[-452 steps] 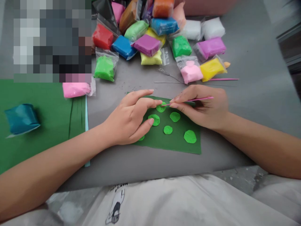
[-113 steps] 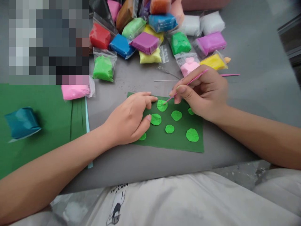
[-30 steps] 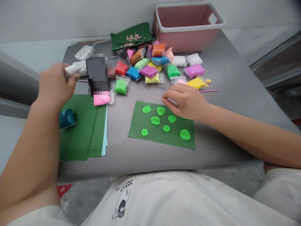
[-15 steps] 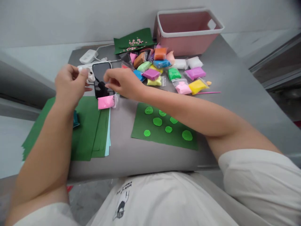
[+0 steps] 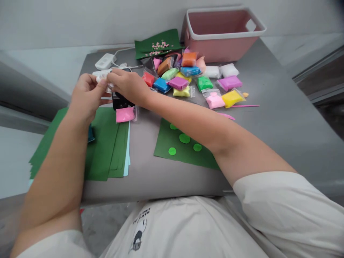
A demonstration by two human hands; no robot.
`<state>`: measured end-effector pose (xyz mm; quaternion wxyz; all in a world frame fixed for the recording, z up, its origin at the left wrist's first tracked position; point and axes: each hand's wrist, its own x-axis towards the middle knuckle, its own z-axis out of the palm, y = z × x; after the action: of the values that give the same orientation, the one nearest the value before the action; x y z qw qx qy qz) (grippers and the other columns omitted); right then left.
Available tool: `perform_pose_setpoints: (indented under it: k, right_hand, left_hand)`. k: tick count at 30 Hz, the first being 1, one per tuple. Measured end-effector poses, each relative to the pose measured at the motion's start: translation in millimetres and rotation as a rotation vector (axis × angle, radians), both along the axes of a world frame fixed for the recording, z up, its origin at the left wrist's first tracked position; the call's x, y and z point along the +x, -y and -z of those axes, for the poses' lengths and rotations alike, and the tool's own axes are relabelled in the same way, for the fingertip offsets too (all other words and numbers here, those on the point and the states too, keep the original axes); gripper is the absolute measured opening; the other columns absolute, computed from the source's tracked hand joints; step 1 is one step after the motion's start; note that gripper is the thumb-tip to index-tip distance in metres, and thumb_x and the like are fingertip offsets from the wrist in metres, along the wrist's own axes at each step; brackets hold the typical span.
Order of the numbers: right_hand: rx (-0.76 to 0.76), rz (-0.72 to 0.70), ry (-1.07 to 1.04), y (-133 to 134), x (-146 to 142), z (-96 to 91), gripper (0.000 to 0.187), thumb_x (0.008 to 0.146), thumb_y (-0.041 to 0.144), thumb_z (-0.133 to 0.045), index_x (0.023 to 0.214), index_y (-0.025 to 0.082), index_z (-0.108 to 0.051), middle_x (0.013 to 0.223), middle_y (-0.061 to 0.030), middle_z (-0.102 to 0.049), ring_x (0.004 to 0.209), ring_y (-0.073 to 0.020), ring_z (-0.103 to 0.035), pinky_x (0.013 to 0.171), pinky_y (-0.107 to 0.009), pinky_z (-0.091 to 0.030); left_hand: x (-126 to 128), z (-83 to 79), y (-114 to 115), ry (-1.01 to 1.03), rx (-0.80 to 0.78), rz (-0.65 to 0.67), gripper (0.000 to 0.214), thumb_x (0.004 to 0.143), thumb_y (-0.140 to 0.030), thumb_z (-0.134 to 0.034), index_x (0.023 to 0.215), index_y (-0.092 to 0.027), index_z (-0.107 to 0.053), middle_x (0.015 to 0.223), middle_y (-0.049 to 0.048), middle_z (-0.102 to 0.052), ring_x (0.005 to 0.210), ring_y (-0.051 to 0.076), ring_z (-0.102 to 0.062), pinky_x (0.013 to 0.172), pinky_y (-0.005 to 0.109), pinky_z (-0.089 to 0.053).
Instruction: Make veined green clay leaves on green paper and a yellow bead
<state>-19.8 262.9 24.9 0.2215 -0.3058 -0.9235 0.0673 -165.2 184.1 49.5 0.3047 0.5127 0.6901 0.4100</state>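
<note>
Both hands meet at the far left of the grey table [image 5: 268, 118]. My left hand [image 5: 86, 96] is closed on a small white device [image 5: 100, 76] that sits against a dark phone [image 5: 119, 102]. My right hand [image 5: 128, 85] reaches across and pinches the same white device from the right, covering most of the phone. My right forearm crosses over a dark green felt sheet [image 5: 163, 143] with several bright green clay discs [image 5: 184, 138]. A pink stick tool [image 5: 227, 116] lies loose by the sheet's far edge.
A pink clay bag [image 5: 125, 114] lies just below the phone. Many coloured clay bags [image 5: 188, 80] are heaped at the back, before a pink bin [image 5: 223, 34]. Stacked green sheets [image 5: 107, 143] lie at the left. A white charger [image 5: 105, 61] and cable sit behind.
My right hand has left the felt sheet and the pink stick and swung left to the phone, joining my left hand on the white device. The view has tilted up.
</note>
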Motion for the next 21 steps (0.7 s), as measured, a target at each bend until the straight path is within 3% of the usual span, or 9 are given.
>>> perform_pose_setpoints:
  k: [4, 9, 11, 13, 16, 18, 19, 21]
  right_hand:
    - [0.088, -0.068, 0.107, -2.6, 8.0, -7.0, 0.029, 0.117, 0.026, -0.045, 0.104, 0.005, -0.058, 0.132, -0.0069, -0.073, 0.121, -0.0131, -0.07, 0.093, -0.021, -0.048]
    - [0.166, -0.135, 0.187, -11.5, 18.0, -19.2, 0.042, 0.113, 0.024, -0.046, 0.074, 0.009, -0.048, 0.116, -0.0024, -0.077, 0.109, -0.0063, -0.07, 0.088, -0.014, -0.046]
    - [0.236, -0.184, 0.296, -16.6, 22.4, -21.6, 0.039, 0.111, 0.025, -0.047, 0.078, 0.006, -0.053, 0.119, -0.002, -0.076, 0.106, -0.0061, -0.07, 0.086, -0.014, -0.047]
    - [0.321, -0.248, 0.365, -18.7, 30.9, -20.4, 0.031, 0.111, 0.027, -0.051, 0.095, 0.003, -0.062, 0.125, -0.0043, -0.074, 0.106, -0.0094, -0.071, 0.086, -0.019, -0.051]
    - [0.42, -0.338, 0.19, -9.1, 59.2, -11.9, 0.032, 0.114, 0.033, -0.052, 0.115, 0.003, -0.065, 0.12, -0.007, -0.071, 0.104, -0.0149, -0.072, 0.088, -0.03, -0.055]
    - [0.377, -0.41, -0.04, 6.8, 90.0, -4.5, 0.034, 0.116, 0.035, -0.048, 0.112, 0.007, -0.067, 0.11, -0.0053, -0.069, 0.096, -0.0122, -0.07, 0.086, -0.028, -0.056]
    - [0.339, -0.408, -0.176, 17.0, 107.9, -1.3, 0.035, 0.118, 0.037, -0.047, 0.11, 0.009, -0.066, 0.105, -0.0038, -0.068, 0.09, -0.0099, -0.068, 0.084, -0.026, -0.056]
    - [0.27, -0.405, -0.384, 39.7, 144.6, 3.5, 0.033, 0.117, 0.042, -0.053, 0.11, 0.012, -0.066, 0.095, -0.001, -0.068, 0.082, -0.0084, -0.065, 0.078, -0.022, -0.055]
  left_hand:
    - [-7.7, 9.4, -3.5, -0.015, 0.02, 0.041, 0.07, 0.081, -0.078, -0.08, 0.107, -0.021, -0.048, 0.096, -0.0094, -0.059, 0.092, 0.008, -0.059, 0.084, 0.033, -0.05]
    - [-11.4, 21.7, -7.8, -0.099, 0.02, 0.06, 0.053, 0.098, -0.066, -0.07, 0.115, -0.019, -0.052, 0.095, -0.009, -0.06, 0.087, 0.006, -0.06, 0.081, 0.031, -0.049]
    - [-10.4, 26.4, -9.7, -0.179, 0.032, 0.058, 0.049, 0.103, -0.063, -0.067, 0.116, -0.019, -0.052, 0.093, -0.0081, -0.061, 0.082, 0.006, -0.059, 0.079, 0.03, -0.049]
    - [-7.1, 29.5, -9.9, -0.273, 0.08, 0.04, 0.054, 0.1, -0.068, -0.071, 0.113, -0.019, -0.053, 0.095, -0.0061, -0.061, 0.082, 0.008, -0.059, 0.08, 0.032, -0.051]
    - [4.9, 26.2, -0.7, -0.39, 0.213, 0.002, 0.07, 0.088, -0.084, -0.075, 0.109, -0.02, -0.056, 0.112, 0.0009, -0.064, 0.102, 0.016, -0.058, 0.095, 0.038, -0.053]
    - [19.2, 16.7, 14.7, -0.435, 0.295, 0.025, 0.078, 0.091, -0.095, -0.058, 0.114, -0.02, -0.062, 0.127, 0.0057, -0.064, 0.117, 0.022, -0.057, 0.108, 0.043, -0.05]
    - [28.2, 10.5, 24.8, -0.451, 0.337, 0.071, 0.083, 0.094, -0.096, -0.046, 0.119, -0.02, -0.066, 0.128, 0.0067, -0.066, 0.119, 0.023, -0.058, 0.115, 0.046, -0.047]
    - [48.9, -2.5, 46.9, -0.35, 0.263, 0.38, 0.082, 0.102, -0.09, -0.037, 0.13, -0.021, -0.073, 0.121, 0.0076, -0.073, 0.112, 0.025, -0.065, 0.111, 0.045, -0.051]
